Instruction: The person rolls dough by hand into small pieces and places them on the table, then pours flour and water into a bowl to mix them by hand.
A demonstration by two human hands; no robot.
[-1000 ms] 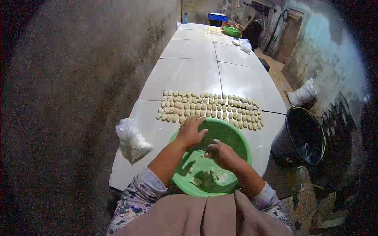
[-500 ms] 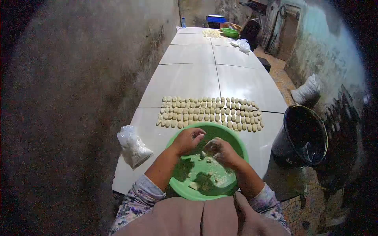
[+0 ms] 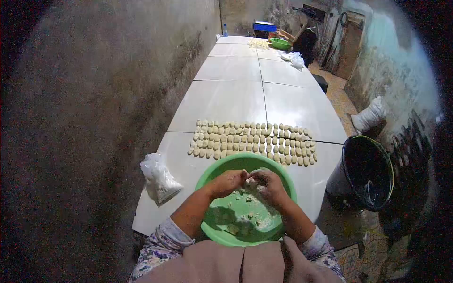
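Head view: both my hands are together over the green basin [image 3: 207,177], fingertips meeting. Left hand [image 3: 226,183] and right hand [image 3: 266,184] are pinched on a small lump of pale dough [image 3: 249,181] between them; the lump is mostly hidden by my fingers, so I can't tell its shape. It sits above the basin's far half, clear of the basin floor as far as I can judge. Done so far, judging by the layout: a block of shaped dough pieces [image 3: 252,143] lies in several tidy rows on the white tiled table [image 3: 226,99], just beyond the basin's far rim. The rows look roughly even, no obvious gap at the near edge. Left to do: the basin holds only scattered dough scraps [image 3: 245,214] and crumbs on its floor, no large mass visible, so I'd call this batch mostly through, with a few pieces' worth left at most. A knotted clear plastic bag [image 3: 158,177] with something white inside lies on the table to the left of the basin, apart from it. A black bucket [image 3: 365,172] stands off the table's right edge, on the floor, with a white sack [image 3: 370,115] further back. At the far end of the table there's a second green basin [image 3: 280,43], another patch of pieces, and someone else's arm near it, too small to read more.
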